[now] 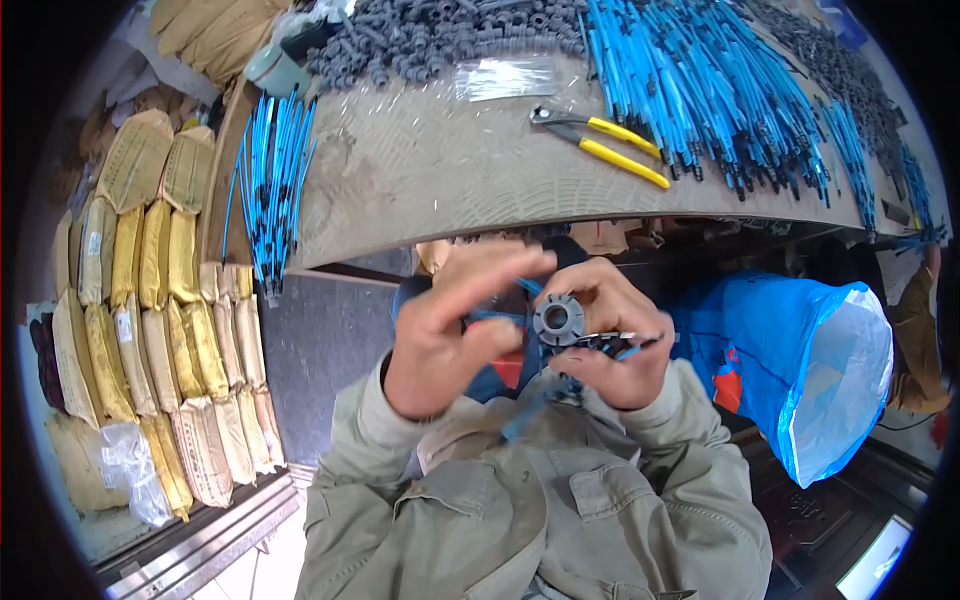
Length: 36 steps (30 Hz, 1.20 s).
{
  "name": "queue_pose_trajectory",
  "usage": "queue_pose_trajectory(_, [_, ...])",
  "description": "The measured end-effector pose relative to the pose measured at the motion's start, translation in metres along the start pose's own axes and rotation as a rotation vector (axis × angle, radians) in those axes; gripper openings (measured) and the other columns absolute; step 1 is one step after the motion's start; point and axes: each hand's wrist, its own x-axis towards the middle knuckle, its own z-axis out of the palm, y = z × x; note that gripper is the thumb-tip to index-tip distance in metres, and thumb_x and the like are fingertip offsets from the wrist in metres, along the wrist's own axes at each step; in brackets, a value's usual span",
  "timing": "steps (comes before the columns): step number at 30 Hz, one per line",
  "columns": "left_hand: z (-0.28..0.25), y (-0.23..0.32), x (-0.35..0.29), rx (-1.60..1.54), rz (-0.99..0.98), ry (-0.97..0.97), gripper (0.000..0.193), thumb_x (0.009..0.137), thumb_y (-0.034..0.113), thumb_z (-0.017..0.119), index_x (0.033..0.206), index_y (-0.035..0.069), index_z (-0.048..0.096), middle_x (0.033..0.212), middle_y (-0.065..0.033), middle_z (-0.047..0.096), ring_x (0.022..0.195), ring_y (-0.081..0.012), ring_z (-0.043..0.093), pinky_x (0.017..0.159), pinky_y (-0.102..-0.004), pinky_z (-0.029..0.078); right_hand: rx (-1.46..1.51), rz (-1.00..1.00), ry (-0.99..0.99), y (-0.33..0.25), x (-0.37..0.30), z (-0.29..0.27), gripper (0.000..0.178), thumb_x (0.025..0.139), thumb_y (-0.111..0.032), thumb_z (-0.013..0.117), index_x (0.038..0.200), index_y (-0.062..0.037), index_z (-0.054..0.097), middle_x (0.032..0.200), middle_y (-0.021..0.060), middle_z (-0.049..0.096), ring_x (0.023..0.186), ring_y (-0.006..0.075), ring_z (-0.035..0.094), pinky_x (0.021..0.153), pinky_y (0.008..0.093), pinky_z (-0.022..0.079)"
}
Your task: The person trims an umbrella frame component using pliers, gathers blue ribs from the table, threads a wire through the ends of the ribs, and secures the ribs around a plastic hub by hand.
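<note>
Above my lap, my right hand is closed round a grey slotted round plastic fitting with a hole through its middle. Several thin blue tubes with black ends are gripped in the same hand, under the thumb. To the left, my left hand has its fingers stretched out and its thumb apart, slightly smeared by motion. Part of a blue tube shows between the two hands; whether the left fingers touch it I cannot tell. A blurred blue piece hangs below the fitting.
On the workbench lie yellow-handled cutters, a large pile of blue tubes, a smaller bundle, grey fittings and clear strips. Stacked sacks stand left. A blue sack is open at right.
</note>
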Motion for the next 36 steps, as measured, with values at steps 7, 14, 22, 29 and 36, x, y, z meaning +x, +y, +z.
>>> queue_pose_trajectory(7, [0.014,-0.007,-0.034,0.069,-0.168,0.118,0.048,0.076,0.022,0.069,0.118,0.002,0.056,0.121,-0.0097,0.055,0.119,-0.0272,0.045,0.102,-0.0398,0.028,-0.283,-0.136,0.142,0.020,-0.028,0.028,0.023,0.070,-0.009,0.073,0.073,-0.0015,0.052,0.100,0.0206,0.058,0.077,0.0229,0.058,0.061,0.0287,0.045])
queue_pose_trajectory(14, [0.006,-0.017,-0.038,0.150,-0.096,0.126,0.045,0.075,0.021,0.069,0.114,0.002,0.059,0.117,-0.0092,0.058,0.119,-0.0300,0.043,0.102,-0.0408,0.028,-0.230,-0.155,0.093,0.031,-0.026,0.030,0.024,0.070,-0.011,0.074,0.073,-0.0014,0.052,0.101,0.0207,0.058,0.077,0.0238,0.058,0.060,0.0294,0.046])
queue_pose_trajectory(22, [0.009,-0.024,-0.039,0.216,-0.039,0.190,0.050,0.076,0.033,0.066,0.108,-0.005,0.059,0.107,-0.0130,0.062,0.119,-0.0322,0.042,0.102,-0.0454,0.026,-0.188,-0.175,0.102,0.038,-0.024,0.030,0.027,0.068,-0.014,0.076,0.075,-0.0026,0.053,0.100,0.0187,0.060,0.083,0.0272,0.060,0.066,0.0324,0.048])
queue_pose_trajectory(29, [0.014,-0.022,-0.032,0.254,-0.064,0.317,0.036,0.079,0.023,0.065,0.104,-0.002,0.061,0.103,-0.0098,0.063,0.109,-0.0250,0.052,0.106,-0.0471,0.016,-0.284,-0.114,0.231,0.038,-0.033,0.040,0.024,0.069,-0.013,0.074,0.081,-0.0027,0.056,0.090,0.0135,0.060,0.076,0.0267,0.060,0.066,0.0339,0.049])
queue_pose_trajectory(36, [0.021,-0.030,-0.030,0.194,0.010,0.419,0.030,0.081,0.014,0.061,0.106,-0.003,0.060,0.102,-0.0113,0.062,0.104,-0.0213,0.055,0.106,-0.0458,0.021,-0.315,-0.033,0.101,0.046,-0.040,0.030,0.021,0.074,-0.007,0.068,0.091,-0.0007,0.058,0.084,0.0160,0.058,0.074,0.0265,0.059,0.071,0.0350,0.047])
